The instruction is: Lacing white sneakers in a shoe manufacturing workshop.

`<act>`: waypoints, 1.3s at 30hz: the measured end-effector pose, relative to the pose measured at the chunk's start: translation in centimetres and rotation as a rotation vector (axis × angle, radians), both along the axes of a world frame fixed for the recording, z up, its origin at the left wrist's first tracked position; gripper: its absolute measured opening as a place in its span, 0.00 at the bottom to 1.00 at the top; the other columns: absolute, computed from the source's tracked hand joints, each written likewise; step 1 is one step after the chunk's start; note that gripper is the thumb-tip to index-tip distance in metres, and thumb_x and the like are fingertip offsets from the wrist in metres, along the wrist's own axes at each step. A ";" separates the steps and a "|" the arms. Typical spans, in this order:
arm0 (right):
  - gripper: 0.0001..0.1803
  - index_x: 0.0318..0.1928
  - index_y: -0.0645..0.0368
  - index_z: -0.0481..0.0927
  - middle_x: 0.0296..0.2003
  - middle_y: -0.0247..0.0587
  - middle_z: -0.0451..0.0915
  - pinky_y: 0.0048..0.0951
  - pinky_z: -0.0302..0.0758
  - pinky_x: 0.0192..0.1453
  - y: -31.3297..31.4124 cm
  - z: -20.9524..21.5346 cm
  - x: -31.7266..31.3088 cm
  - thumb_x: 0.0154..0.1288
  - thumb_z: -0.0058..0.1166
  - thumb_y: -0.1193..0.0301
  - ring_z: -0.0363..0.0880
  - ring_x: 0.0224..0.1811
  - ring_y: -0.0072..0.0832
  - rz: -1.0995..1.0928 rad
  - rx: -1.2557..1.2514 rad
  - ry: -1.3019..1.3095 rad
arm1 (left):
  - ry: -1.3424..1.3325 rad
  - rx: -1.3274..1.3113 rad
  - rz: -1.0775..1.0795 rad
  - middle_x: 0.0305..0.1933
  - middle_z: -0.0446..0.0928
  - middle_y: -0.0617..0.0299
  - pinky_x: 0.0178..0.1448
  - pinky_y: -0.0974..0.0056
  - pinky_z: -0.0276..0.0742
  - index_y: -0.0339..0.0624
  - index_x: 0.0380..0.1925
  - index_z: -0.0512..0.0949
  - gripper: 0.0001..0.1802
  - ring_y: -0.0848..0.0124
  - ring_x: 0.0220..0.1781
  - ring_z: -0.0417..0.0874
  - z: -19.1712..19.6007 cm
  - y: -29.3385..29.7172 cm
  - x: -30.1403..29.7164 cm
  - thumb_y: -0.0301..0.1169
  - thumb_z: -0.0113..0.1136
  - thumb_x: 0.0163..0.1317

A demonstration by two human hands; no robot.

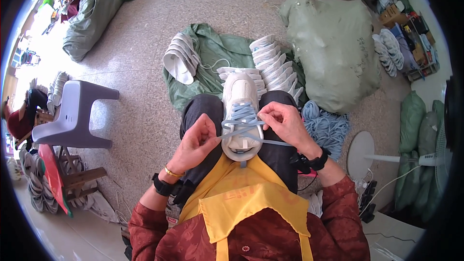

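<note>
A white shoe upper (240, 92) lies between my knees, toe pointing away from me. Blue-grey laces (244, 112) cross back and forth over its tongue, threaded through part of the eyelets. At the shoe's left side my left hand (197, 141) pinches one lace end between thumb and forefinger, the strand stretching across to the eyelets. My right hand (281, 122) is closed at the right eyelet edge, its fingertips gripping a strand of the lace. Another loose length runs right beneath that hand. A yellow apron (241, 198) covers my lap below the heel opening.
Nested white uppers (275, 65) lie on a green sheet (212, 43) ahead, with another stack (181, 58) at its left. A bundle of blue laces (326, 128) sits by my right knee. Around stand a bulging sack (333, 48), a grey chair (72, 116) and a white fan (441, 157). Other people sit at far left.
</note>
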State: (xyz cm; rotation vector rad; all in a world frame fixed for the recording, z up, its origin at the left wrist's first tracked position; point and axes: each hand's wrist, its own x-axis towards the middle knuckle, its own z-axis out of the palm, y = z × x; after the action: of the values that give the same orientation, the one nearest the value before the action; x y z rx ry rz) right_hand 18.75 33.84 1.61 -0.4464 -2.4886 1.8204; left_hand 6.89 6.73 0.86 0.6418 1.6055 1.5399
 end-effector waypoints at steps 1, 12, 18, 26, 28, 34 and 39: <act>0.09 0.42 0.67 0.84 0.30 0.35 0.86 0.20 0.78 0.35 0.1 -0.2 0.0 0.74 0.61 0.71 0.86 0.31 0.16 0.000 0.001 0.000 | 0.000 0.001 0.000 0.34 0.68 0.74 0.39 0.77 0.65 0.44 0.43 0.67 0.12 0.87 0.36 0.68 0.0 0.0 0.0 0.19 0.61 0.70; 0.14 0.43 0.59 0.78 0.37 0.41 0.83 0.35 0.80 0.33 -0.9 2.7 5.2 0.61 0.70 0.75 0.84 0.29 0.37 0.092 0.526 0.076 | 0.541 -0.088 0.038 0.25 0.69 0.64 0.29 0.67 0.63 0.39 0.32 0.72 0.10 0.77 0.24 0.67 1.1 0.0 0.6 0.20 0.66 0.62; 0.12 0.45 0.59 0.80 0.33 0.43 0.83 0.36 0.80 0.31 -2.3 2.2 6.5 0.62 0.66 0.81 0.84 0.28 0.39 0.077 0.566 0.154 | 0.609 -0.098 0.068 0.27 0.71 0.58 0.29 0.64 0.66 0.36 0.33 0.74 0.07 0.67 0.23 0.70 2.1 0.7 1.5 0.18 0.64 0.61; 0.07 0.41 0.59 0.82 0.32 0.42 0.81 0.39 0.80 0.37 -1.2 3.7 5.7 0.64 0.65 0.79 0.85 0.34 0.42 -0.009 0.792 0.315 | 0.681 -0.131 0.081 0.30 0.75 0.55 0.31 0.63 0.72 0.35 0.33 0.76 0.07 0.63 0.26 0.77 2.3 0.3 1.3 0.18 0.66 0.61; 0.08 0.42 0.59 0.83 0.33 0.42 0.82 0.38 0.81 0.38 -0.3 3.5 5.8 0.63 0.66 0.78 0.85 0.34 0.41 -0.057 0.860 0.340 | 0.689 -0.141 0.081 0.30 0.75 0.55 0.32 0.63 0.73 0.35 0.33 0.76 0.07 0.62 0.26 0.78 2.3 0.0 1.2 0.18 0.66 0.61; 0.05 0.41 0.61 0.85 0.34 0.44 0.86 0.36 0.82 0.39 1.9 2.8 7.0 0.64 0.66 0.78 0.87 0.36 0.43 -0.153 0.757 0.240 | 0.786 -0.204 0.076 0.30 0.77 0.55 0.32 0.62 0.74 0.34 0.33 0.77 0.06 0.60 0.28 0.80 2.2 -2.3 0.3 0.19 0.66 0.61; 0.06 0.42 0.63 0.86 0.35 0.46 0.87 0.34 0.80 0.35 3.9 2.2 9.0 0.65 0.65 0.78 0.86 0.31 0.40 -0.253 0.652 0.115 | 0.767 -0.283 0.131 0.30 0.78 0.54 0.33 0.61 0.74 0.34 0.33 0.76 0.06 0.59 0.29 0.80 2.2 -5.1 -0.3 0.18 0.66 0.61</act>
State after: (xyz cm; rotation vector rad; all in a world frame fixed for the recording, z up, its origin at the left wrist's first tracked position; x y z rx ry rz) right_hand 27.71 37.78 3.78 -0.5560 -2.5980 0.8476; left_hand 6.60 1.65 3.10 1.0589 2.4185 1.1671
